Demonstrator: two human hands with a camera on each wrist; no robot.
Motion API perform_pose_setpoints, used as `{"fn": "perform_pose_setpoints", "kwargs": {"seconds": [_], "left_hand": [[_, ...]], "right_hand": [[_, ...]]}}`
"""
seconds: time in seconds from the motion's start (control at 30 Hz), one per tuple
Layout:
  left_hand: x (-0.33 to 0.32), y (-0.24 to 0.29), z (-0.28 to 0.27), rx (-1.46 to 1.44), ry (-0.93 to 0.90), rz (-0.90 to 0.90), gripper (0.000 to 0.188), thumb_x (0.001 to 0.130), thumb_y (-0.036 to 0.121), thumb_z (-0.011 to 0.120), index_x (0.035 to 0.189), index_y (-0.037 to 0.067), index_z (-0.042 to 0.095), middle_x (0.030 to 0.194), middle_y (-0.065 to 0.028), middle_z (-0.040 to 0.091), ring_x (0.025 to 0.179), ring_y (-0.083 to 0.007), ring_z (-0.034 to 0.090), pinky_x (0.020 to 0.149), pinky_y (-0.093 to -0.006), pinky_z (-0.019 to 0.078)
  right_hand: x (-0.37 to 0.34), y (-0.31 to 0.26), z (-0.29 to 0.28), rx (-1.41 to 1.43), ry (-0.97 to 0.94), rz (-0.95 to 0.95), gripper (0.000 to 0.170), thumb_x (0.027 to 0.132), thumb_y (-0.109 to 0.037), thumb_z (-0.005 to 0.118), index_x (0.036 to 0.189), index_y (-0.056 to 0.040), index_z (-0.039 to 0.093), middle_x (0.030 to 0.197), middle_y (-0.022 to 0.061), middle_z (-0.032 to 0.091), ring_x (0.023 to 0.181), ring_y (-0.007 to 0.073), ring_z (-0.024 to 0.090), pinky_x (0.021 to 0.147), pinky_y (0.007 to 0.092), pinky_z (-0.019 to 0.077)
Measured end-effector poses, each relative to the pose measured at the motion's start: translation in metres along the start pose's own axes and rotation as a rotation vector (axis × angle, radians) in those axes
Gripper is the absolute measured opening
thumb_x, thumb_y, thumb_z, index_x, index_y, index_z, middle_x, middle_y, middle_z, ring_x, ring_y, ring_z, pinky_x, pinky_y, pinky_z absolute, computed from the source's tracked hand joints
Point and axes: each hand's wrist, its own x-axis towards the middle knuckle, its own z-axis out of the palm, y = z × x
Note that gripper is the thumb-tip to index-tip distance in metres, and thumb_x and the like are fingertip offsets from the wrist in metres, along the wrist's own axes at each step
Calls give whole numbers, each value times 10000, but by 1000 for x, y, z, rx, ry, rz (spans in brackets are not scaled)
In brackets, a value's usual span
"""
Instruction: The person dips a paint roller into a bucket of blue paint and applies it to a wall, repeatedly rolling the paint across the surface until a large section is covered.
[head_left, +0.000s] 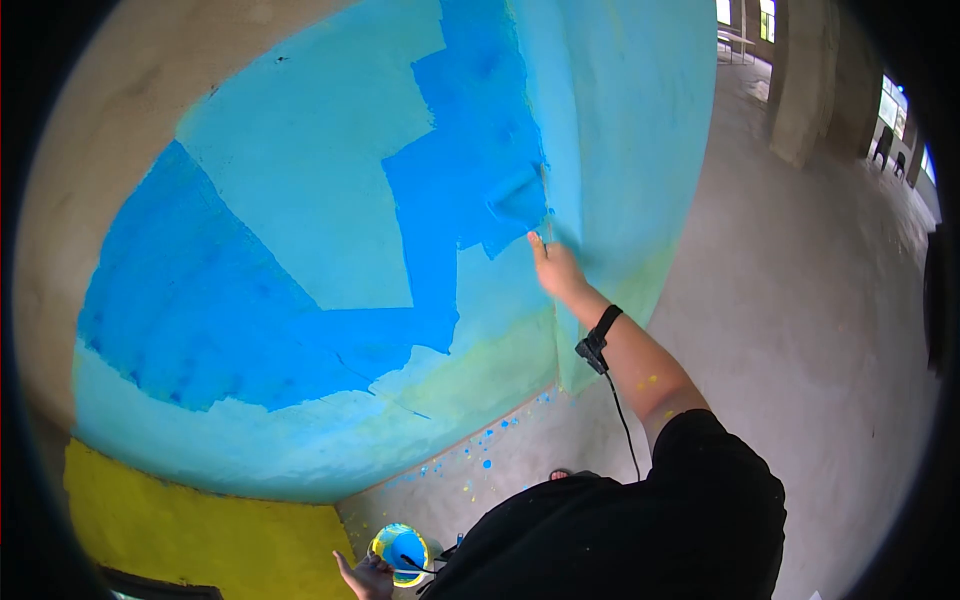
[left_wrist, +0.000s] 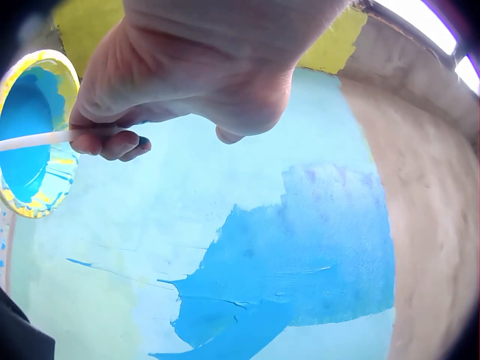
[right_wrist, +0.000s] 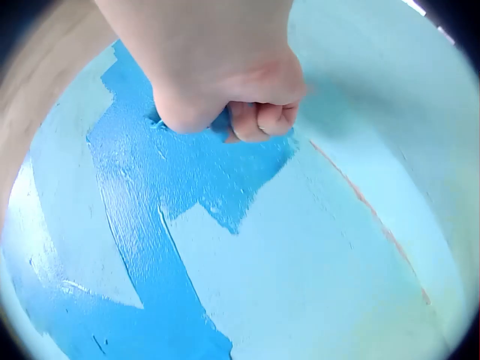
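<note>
My right hand grips a flat, flared paint tool coated in blue, its wide end against the wall near the inner corner. In the right wrist view the fist hides most of it, leaving a bit of blue handle beside the curled fingers. Bright blue paint covers wide bands of the light turquoise wall. Low at the bottom of the head view, my left hand holds the white handle of a paint bucket. Blue paint fills part of the yellow-smeared bucket.
A wall corner runs down just right of the tool. Blue drips spot the grey floor along the wall's foot. A yellow painted section lies at lower left, bare brown plaster beyond the turquoise. A pillar stands at upper right.
</note>
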Motion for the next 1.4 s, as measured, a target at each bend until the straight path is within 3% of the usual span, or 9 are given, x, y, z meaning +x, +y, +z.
{"fn": "perform_pose_setpoints", "kwargs": {"seconds": [0.23,0.33,0.4,0.5,0.9,1.0,1.1,1.23,1.4], "left_hand": [[-35,-9,32,-13,51,87,934,815,825,516,1179,-30,607,1109,-176,653,982,-290,568,898,-382,432],[-39,-11,23,-49,68,104,927,817,822,516,1175,-28,607,1113,-177,652,989,-292,569,905,-385,431],[-42,-14,13,-64,70,102,920,819,819,517,1172,-27,607,1117,-177,651,996,-294,569,913,-388,431],[-46,-20,-4,-83,53,88,910,823,814,519,1166,-24,608,1124,-178,649,1007,-297,570,925,-393,430],[-46,-32,-36,-158,11,47,824,856,785,504,1126,13,604,1138,-154,621,1061,-307,558,973,-444,420],[-49,-26,-27,-157,16,71,820,858,783,504,1132,16,603,1131,-151,620,1060,-307,557,973,-447,418],[-56,-20,-26,-156,34,94,817,860,781,504,1137,19,602,1125,-147,620,1060,-306,557,973,-451,417],[-53,-14,-16,-159,42,129,812,862,779,503,1144,23,601,1116,-143,620,1059,-305,557,973,-455,415],[-59,-14,-9,-144,75,144,807,865,776,503,1153,28,599,1105,-138,619,1058,-304,556,974,-461,413]], "right_hand": [[47,-158,-63,51,-18,-256,800,1014,-628,409,691,76,608,669,323,578,658,490,581,640,564,433],[82,-212,-58,128,92,-323,802,1005,-655,411,621,35,553,567,251,559,500,387,533,519,516,399],[73,-263,-90,314,-167,-123,741,996,-680,406,602,-57,473,519,113,487,397,246,433,406,436,329],[69,-280,-96,423,-226,-80,620,979,-707,431,712,-148,423,533,-46,313,405,113,310,364,306,194],[47,-247,-54,519,-167,42,638,968,-720,437,834,-96,439,573,-17,322,411,112,291,370,316,193],[68,-287,-72,578,-106,20,687,974,-713,430,953,-32,517,690,25,442,423,111,284,383,313,181],[77,-309,-83,695,-213,-17,834,992,-690,414,1318,76,458,1066,86,525,433,119,280,387,304,190],[61,-283,-58,660,-130,22,781,993,-697,401,1166,51,545,908,82,578,429,126,301,382,320,195],[27,-164,14,327,4,-44,801,998,-702,367,614,-11,500,517,149,503,481,265,481,463,455,325]]}}
